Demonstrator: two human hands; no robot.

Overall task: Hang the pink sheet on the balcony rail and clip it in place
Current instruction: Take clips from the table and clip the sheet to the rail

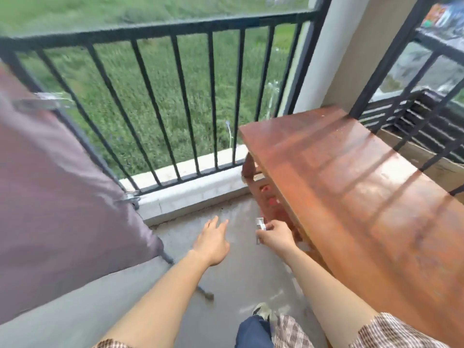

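The pink sheet [57, 197] hangs over the black balcony rail [155, 28] at the left, reaching down towards the floor. A clear clip [42, 101] sits on the sheet near its upper edge. My right hand [275, 234] pinches a white clip [259, 226] low beside the wooden bench [351, 192]. My left hand [213, 242] is stretched out over the floor with fingers straight, holding nothing. The frame is blurred by motion.
The wooden bench stands at the right against a pillar [334, 54] and a second railing [401, 71]. A low concrete kerb [195, 189] runs under the rail. The wet concrete floor [233, 272] lies between sheet and bench. A small dark object [207, 295] lies on it.
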